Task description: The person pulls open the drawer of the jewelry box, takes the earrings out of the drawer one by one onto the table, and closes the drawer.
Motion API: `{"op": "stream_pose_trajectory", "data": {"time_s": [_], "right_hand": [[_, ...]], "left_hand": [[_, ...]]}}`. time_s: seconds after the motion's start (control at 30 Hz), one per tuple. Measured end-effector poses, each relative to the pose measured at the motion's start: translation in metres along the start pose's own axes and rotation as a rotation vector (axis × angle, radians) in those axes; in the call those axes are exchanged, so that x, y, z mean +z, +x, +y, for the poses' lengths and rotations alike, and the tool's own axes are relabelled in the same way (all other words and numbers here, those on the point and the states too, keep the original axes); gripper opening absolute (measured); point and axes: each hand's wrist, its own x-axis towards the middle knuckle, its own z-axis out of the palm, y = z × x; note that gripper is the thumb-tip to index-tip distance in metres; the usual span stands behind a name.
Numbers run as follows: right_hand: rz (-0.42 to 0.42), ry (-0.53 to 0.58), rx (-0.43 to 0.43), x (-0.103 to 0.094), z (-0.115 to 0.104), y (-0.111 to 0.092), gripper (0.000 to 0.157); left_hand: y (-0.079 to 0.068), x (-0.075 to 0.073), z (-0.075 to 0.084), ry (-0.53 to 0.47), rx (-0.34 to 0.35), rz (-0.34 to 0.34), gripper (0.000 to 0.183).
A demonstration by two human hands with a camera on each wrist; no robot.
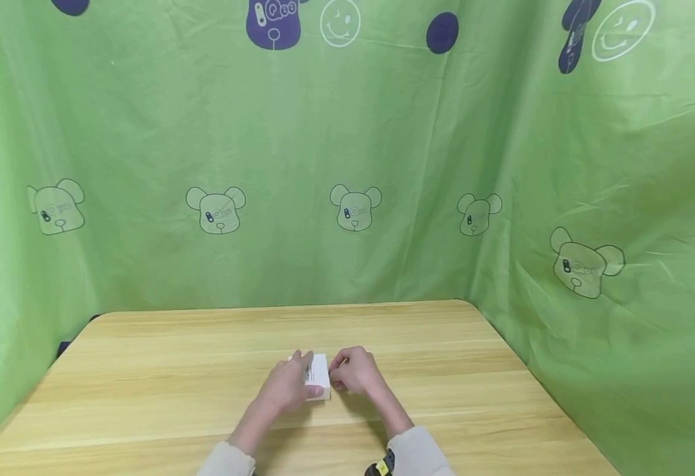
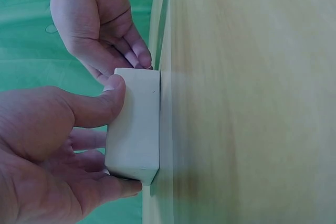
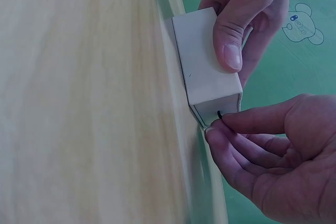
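Observation:
A small white box (image 1: 320,370) with dark print on its top lies on the wooden table. My left hand (image 1: 286,386) holds it from the left, thumb along the near side and fingers over the top and far end. On the right, my right hand (image 1: 356,371) is at the box's end face. There, in the right wrist view, its thumb and forefinger pinch a small black tab (image 3: 219,114) that sticks out of the box. The left wrist view shows the plain side of the box under my left thumb (image 2: 115,95).
The light wood table (image 1: 145,370) spreads out around both hands. Green curtains (image 1: 287,145) with printed bear heads hang behind it and at both sides. A black and yellow band (image 1: 381,467) shows at the right sleeve.

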Motion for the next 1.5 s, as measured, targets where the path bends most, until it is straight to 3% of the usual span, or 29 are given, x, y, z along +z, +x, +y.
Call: {"op": "stream_pose_trajectory", "data": {"time_s": [1.5], "right_hand": [[0.002,0.015,0.057,-0.016,0.006,-0.002,0.007]], "left_hand": [[-0.001,0.001,0.000,-0.040,-0.020,0.011,0.078]]}}
